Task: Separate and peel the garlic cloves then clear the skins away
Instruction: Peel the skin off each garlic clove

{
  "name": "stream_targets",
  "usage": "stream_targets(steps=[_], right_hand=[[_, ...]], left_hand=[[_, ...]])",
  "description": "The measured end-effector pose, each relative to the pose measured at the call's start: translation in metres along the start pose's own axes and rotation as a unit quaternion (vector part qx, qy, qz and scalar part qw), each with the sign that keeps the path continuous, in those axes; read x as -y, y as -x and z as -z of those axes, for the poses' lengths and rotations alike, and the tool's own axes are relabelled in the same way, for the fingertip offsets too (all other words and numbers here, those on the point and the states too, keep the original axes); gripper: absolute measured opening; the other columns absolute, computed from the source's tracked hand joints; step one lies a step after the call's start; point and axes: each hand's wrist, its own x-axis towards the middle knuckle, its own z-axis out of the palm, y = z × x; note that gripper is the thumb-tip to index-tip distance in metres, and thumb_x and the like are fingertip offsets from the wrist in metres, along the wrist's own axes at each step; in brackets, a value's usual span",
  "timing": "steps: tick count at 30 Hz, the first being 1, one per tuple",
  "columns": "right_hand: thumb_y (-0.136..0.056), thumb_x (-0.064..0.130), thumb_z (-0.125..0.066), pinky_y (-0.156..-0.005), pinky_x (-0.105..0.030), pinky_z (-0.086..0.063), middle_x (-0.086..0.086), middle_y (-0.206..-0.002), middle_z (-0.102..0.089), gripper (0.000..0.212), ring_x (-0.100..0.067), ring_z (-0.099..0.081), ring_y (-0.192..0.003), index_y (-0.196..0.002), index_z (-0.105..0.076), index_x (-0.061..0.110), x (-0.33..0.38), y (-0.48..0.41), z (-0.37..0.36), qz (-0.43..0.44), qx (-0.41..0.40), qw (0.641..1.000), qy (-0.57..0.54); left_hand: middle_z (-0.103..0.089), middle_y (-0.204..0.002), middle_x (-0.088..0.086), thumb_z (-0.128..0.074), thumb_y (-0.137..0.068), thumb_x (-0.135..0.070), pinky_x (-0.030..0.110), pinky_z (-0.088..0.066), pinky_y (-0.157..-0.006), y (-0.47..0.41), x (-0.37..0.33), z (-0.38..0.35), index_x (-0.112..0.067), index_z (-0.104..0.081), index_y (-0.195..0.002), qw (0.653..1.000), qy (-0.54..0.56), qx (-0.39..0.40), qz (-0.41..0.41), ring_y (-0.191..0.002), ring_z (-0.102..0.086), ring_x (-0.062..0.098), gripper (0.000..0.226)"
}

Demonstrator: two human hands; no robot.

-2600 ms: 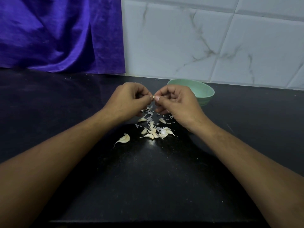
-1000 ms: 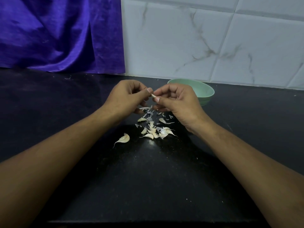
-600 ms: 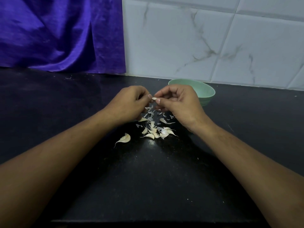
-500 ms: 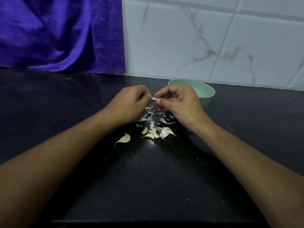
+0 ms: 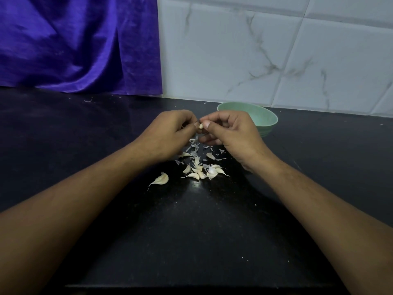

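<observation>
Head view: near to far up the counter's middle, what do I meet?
Lone pale garlic clove, cluster of pale garlic cloves, scattered papery white skins, small clove pinched between left hand and right hand, pale green round bowl, white marbled tile wall.

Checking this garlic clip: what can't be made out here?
Head view:
- bowl: the right hand and near rim hide its bottom.
- clove: the left hand and right hand cover most of it; remaining skin unclear.
- pile on the counter: too small to sort cloves from skins.
</observation>
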Motion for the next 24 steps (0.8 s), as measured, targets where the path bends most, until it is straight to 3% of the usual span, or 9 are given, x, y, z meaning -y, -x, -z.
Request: stream_targets(steps=[6,11,14,20,24], right_hand=[[-0.099,0.009,-0.067,-0.086,-0.056,-0.062,-0.013,-0.093,-0.079,0.011,-0.032,-0.077,-0.083,-0.105,-0.074,0.003,0.0,0.0,0.001,-0.007,-0.003,1.0,-0.012],[-0.096,0.005,-0.07,-0.076,-0.044,-0.063,-0.013,-0.086,-0.078,0.008,-0.025,-0.076,-0.076,-0.102,-0.073,0.001,0.003,0.0,0.001,0.01,-0.008,1.0,-0.023],[-0.095,0.003,-0.071,-0.072,-0.039,-0.062,-0.013,-0.082,-0.077,0.004,-0.024,-0.075,-0.073,-0.098,-0.071,0.003,0.005,0.0,0.001,0.023,-0.01,0.999,-0.03],[-0.097,0.005,-0.069,-0.069,-0.033,-0.063,-0.021,-0.09,-0.076,0.004,-0.027,-0.076,-0.075,-0.097,-0.072,0.003,0.008,0.002,0.0,0.042,-0.01,0.998,-0.041],[-0.097,0.007,-0.069,-0.066,-0.032,-0.062,-0.02,-0.089,-0.076,0.009,-0.028,-0.076,-0.073,-0.101,-0.074,0.0,0.007,0.001,-0.001,0.068,-0.012,0.997,-0.026]], left_hand=[[-0.071,-0.083,0.006,-0.055,-0.107,-0.029,0.046,-0.062,-0.063,-0.001,0.001,0.0,-0.017,-0.067,-0.093,1.0,0.002,-0.011,-0.017,-0.071,-0.073,0.022,0.022],[-0.069,-0.082,0.008,-0.053,-0.107,-0.025,0.034,-0.062,-0.057,-0.001,0.0,-0.001,-0.014,-0.065,-0.089,1.0,0.012,-0.011,-0.014,-0.073,-0.072,0.02,0.024],[-0.065,-0.077,0.004,-0.052,-0.108,-0.022,0.035,-0.062,-0.057,0.0,0.0,-0.001,-0.015,-0.063,-0.087,0.999,0.032,0.002,-0.01,-0.071,-0.07,0.018,0.025],[-0.057,-0.069,0.003,-0.05,-0.108,-0.016,0.024,-0.051,-0.048,-0.001,-0.008,-0.005,-0.012,-0.062,-0.087,0.964,0.253,0.023,0.085,-0.063,-0.056,0.012,0.024],[-0.056,-0.07,0.001,-0.052,-0.104,-0.012,0.021,-0.047,-0.046,-0.002,-0.01,-0.005,-0.011,-0.063,-0.084,0.935,0.332,0.015,0.123,-0.06,-0.055,0.009,0.023]])
